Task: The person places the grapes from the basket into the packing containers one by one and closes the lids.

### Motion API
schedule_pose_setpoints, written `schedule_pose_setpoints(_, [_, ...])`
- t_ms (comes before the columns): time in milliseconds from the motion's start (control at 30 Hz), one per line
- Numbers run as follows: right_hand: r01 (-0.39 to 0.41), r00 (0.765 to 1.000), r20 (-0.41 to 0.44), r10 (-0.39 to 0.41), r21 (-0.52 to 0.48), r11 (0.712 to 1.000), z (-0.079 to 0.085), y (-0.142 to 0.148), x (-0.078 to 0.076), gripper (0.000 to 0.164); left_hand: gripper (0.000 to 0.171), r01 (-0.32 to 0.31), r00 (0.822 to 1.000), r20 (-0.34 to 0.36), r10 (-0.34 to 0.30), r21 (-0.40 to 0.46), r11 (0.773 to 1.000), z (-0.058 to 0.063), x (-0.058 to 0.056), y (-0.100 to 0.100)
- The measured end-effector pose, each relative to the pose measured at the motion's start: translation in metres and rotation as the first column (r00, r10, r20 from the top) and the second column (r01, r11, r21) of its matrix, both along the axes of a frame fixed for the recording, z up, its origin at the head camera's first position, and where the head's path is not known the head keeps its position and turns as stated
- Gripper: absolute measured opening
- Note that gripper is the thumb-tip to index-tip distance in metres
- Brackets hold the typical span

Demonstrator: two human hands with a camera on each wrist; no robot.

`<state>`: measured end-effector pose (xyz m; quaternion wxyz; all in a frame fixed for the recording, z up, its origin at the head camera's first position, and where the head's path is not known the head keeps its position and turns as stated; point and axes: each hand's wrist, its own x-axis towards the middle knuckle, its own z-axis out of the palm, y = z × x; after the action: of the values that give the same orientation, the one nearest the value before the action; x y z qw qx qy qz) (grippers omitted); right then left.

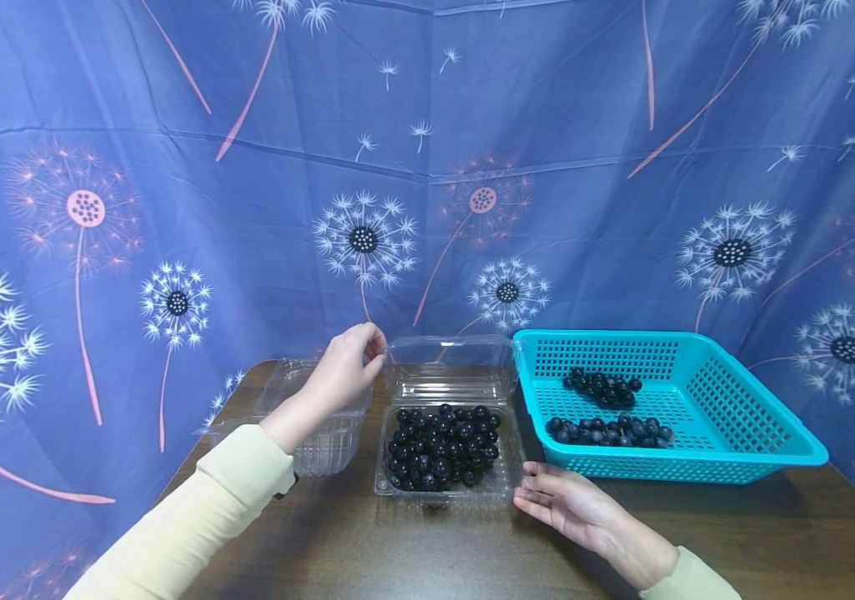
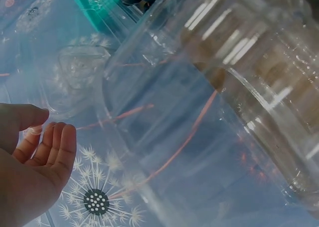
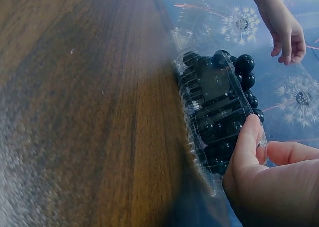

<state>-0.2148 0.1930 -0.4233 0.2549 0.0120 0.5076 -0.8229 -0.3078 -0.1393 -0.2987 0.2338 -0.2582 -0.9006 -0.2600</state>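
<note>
We see the left hand at the upper left corner of a raised clear lid, and the right hand touching the near right corner of its clear box. Dark grapes lie inside. We notice another clear container to the left and, on the right, a turquoise basket holding two dark bunches.

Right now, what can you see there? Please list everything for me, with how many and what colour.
flowered cloth: one visible backdrop, blue, behind the table
table: one, brown, under everything
basket: one, turquoise, at the right
bunches of grapes: two, black, in the basket
open box: one, clear, mid-table, lid raised
loose-looking grapes: many, black, in the open box
other packaging: count unclear, clear, at the left
sleeves: two, pale yellow, on both arms
left hand: one, beside the raised lid
right hand: one, fingers touching the open box
</note>
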Motion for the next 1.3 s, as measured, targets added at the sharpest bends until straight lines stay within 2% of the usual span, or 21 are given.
schedule_pose_setpoints(167, [-0.010, 1.000, -0.001, 0.010, -0.025, 1.000, 0.000, 0.000, 0.000, 0.027, 0.014, 0.012, 0.999, -0.052, -0.013, -0.023, 1.000, -0.003, 0.004, -0.002])
schedule_pose_setpoints(500, [-0.001, 1.000, 0.014, 0.002, -0.053, 0.999, -0.001, 0.000, 0.000, 0.031, 0.016, 0.048, 0.990, -0.131, -0.058, -0.080, 0.996, -0.008, 0.010, -0.006])
schedule_pose_setpoints(733, [-0.009, 1.000, 0.001, 0.009, -0.080, 0.997, -0.002, 0.000, 0.000, 0.016, 0.018, 0.033, 0.983, -0.178, -0.052, -0.108, 0.994, -0.014, 0.019, -0.009])
schedule_pose_setpoints(1033, [-0.012, 1.000, -0.005, 0.012, -0.082, 0.997, -0.003, 0.001, 0.000, 0.010, 0.018, 0.089, 0.948, -0.289, -0.130, -0.151, 0.985, -0.023, 0.025, -0.010])
schedule_pose_setpoints(1300, [-0.015, 1.000, -0.001, 0.014, -0.077, 0.997, -0.004, 0.001, -0.001, 0.012, 0.019, 0.097, 0.924, -0.349, -0.156, -0.179, 0.979, -0.030, 0.031, -0.009])
